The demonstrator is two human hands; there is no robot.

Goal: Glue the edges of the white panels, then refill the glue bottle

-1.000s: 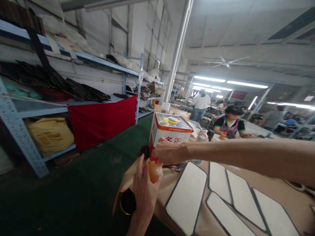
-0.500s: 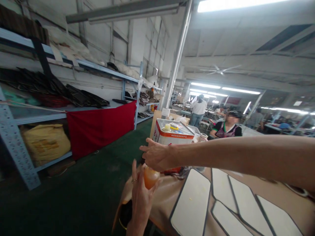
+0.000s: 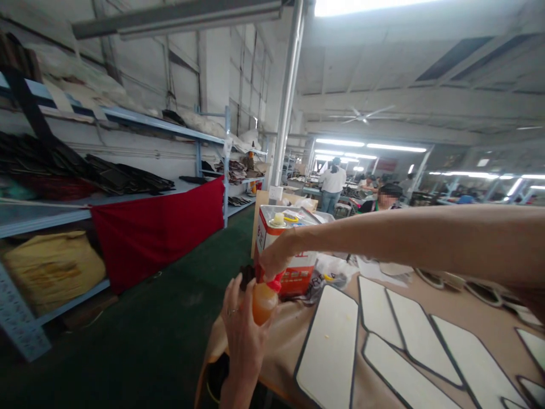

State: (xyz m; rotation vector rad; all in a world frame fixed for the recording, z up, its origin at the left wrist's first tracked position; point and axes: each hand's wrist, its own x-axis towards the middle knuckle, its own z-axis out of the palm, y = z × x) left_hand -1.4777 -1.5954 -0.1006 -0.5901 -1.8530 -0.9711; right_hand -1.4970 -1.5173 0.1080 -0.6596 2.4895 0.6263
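My left hand is wrapped around a translucent bottle of orange liquid, near the table's left corner. A red cap tops the bottle, which tilts slightly to the right. From the right, my right arm reaches across, and my right hand is closed at the red cap, its fingertips partly hidden. Just behind the hands stands a white and red metal can with a pale plug on top. To the right, a cream panel with a dark edge lies on the table.
More cream panels cover the brown table. A crumpled plastic bag lies beside the can. At left are blue shelves with dark pieces and a red cloth. Seated and standing people are farther back.
The view has turned to the right. My right hand has gone from spread fingers over the bottle top to closed fingers at the cap. The red cap now shows; my left hand still holds the bottle.
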